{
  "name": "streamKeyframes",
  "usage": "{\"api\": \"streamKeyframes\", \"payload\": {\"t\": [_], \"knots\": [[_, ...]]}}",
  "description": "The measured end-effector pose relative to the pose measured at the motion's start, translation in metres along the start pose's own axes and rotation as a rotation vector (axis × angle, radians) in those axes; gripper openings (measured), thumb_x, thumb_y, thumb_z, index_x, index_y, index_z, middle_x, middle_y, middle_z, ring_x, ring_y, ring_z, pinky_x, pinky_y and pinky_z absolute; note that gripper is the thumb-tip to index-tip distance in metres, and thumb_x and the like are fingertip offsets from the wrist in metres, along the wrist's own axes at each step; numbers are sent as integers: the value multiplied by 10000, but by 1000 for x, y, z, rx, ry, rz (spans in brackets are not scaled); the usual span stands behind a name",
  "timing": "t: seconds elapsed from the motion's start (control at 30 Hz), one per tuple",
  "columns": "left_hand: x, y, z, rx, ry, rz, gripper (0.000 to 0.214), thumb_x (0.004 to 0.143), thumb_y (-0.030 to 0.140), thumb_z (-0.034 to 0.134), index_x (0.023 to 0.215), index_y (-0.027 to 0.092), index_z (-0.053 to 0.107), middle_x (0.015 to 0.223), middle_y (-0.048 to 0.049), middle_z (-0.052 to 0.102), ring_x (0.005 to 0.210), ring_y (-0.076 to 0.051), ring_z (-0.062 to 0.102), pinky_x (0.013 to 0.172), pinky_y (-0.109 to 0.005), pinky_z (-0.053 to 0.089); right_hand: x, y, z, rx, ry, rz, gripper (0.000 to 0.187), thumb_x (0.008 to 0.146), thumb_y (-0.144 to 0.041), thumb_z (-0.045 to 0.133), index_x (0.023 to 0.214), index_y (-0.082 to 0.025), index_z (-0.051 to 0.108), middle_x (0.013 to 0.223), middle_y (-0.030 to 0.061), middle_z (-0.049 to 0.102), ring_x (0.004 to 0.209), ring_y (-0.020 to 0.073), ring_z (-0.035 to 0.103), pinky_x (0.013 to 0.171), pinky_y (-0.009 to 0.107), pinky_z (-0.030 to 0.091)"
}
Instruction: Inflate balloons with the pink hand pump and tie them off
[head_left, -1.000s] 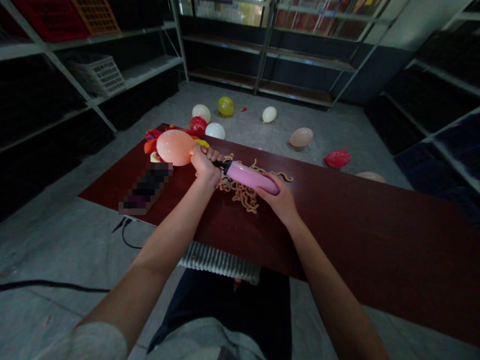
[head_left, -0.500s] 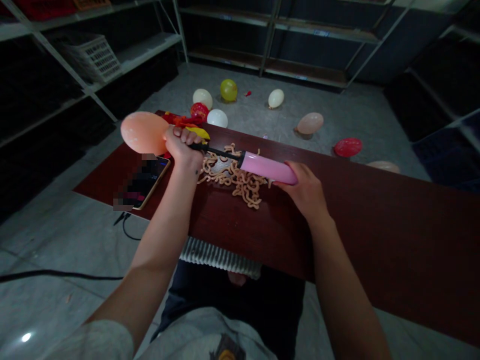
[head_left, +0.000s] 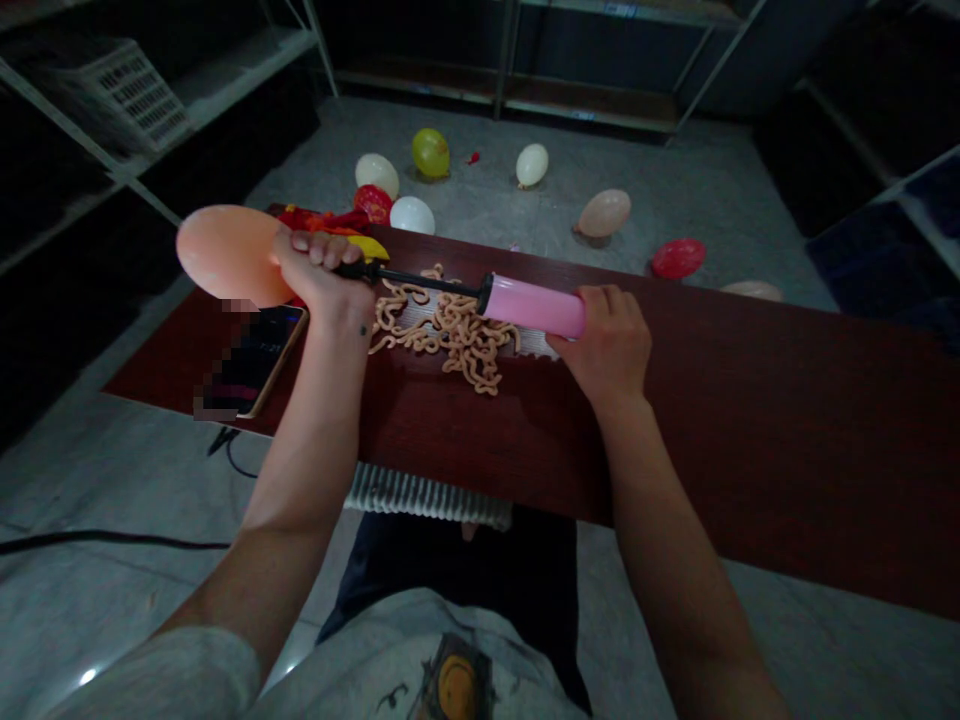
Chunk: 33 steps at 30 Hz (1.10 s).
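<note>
My left hand (head_left: 326, 280) is closed around the black nozzle end of a pink hand pump (head_left: 534, 306) and the neck of a peach balloon (head_left: 225, 254), which is partly blown up and sticks out to the left. My right hand (head_left: 609, 342) grips the pump's pink barrel at its right end. The thin black rod between barrel and nozzle is drawn out. Both hands hover above a dark red table (head_left: 750, 430), over a heap of limp peach balloons (head_left: 450, 330).
A phone (head_left: 259, 355) lies at the table's left end beside limp red and yellow balloons (head_left: 337, 222). Several blown-up balloons (head_left: 604, 212) lie on the grey floor beyond. Metal shelving stands left, back and right, with a white crate (head_left: 120, 95) on the left. A cable (head_left: 112, 545) crosses the floor.
My hands have drawn apart, pulling the pump's rod out. The balloon has grown larger and moved left. The camera has tilted down.
</note>
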<state>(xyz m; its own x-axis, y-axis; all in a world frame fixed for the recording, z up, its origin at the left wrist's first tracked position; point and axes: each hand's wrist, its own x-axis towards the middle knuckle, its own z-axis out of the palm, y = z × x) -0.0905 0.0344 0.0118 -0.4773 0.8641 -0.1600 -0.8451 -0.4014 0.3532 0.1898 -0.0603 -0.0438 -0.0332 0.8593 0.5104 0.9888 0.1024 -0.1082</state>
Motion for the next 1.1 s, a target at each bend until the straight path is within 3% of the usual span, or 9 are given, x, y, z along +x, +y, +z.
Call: {"api": "streamKeyframes", "payload": {"t": [0.27,0.37,0.47,0.63,0.83,1.0,1.1], "knots": [[-27,-30,4,159,-52,-58,413,1092,255,310,690,209,223,536,67,146,393,-100,166,448,-259,166,-5,-30,0,-46,-98,-77,373,809,-368,664,1107,-153,603,1045,137,697,907,283,628,747,363,439],[-43,-43,4,179,-114,-117,436,1103,298,326,688,214,217,551,69,117,397,-94,157,450,-249,162,-8,-40,5,-35,-103,-65,392,797,-403,669,1090,-148,615,1041,141,710,869,270,641,706,340,416],[-49,-50,3,187,-98,-160,457,1094,317,350,666,217,226,525,64,125,392,-106,158,428,-249,178,-10,-41,9,-52,-105,-49,397,783,-430,677,1057,-146,634,1000,131,724,804,256,647,665,327,393],[-40,-45,2,165,-49,-156,453,1046,290,422,629,218,260,463,64,179,349,-107,195,376,-247,193,-8,-37,11,-67,-60,-88,419,829,-475,630,1100,-157,647,1010,119,735,805,251,658,664,325,393],[-24,-34,2,165,-27,-58,416,1027,213,381,623,205,286,475,68,205,337,-87,217,383,-232,203,-4,-30,12,-74,-69,-95,394,882,-484,585,1117,-171,635,1021,111,727,882,255,653,713,327,421],[3,-22,-8,276,-5,-39,439,1002,342,481,613,218,322,469,49,224,365,-120,304,422,-259,256,-4,-11,9,-124,-42,-111,426,884,-518,594,1134,-173,618,1029,116,712,899,262,642,713,334,431],[10,-11,-8,263,20,-43,448,1029,371,446,630,218,312,477,45,206,379,-126,290,436,-266,247,-2,4,4,-165,-30,-111,438,900,-538,561,1131,-169,610,1022,125,702,906,271,632,721,347,433]]}}
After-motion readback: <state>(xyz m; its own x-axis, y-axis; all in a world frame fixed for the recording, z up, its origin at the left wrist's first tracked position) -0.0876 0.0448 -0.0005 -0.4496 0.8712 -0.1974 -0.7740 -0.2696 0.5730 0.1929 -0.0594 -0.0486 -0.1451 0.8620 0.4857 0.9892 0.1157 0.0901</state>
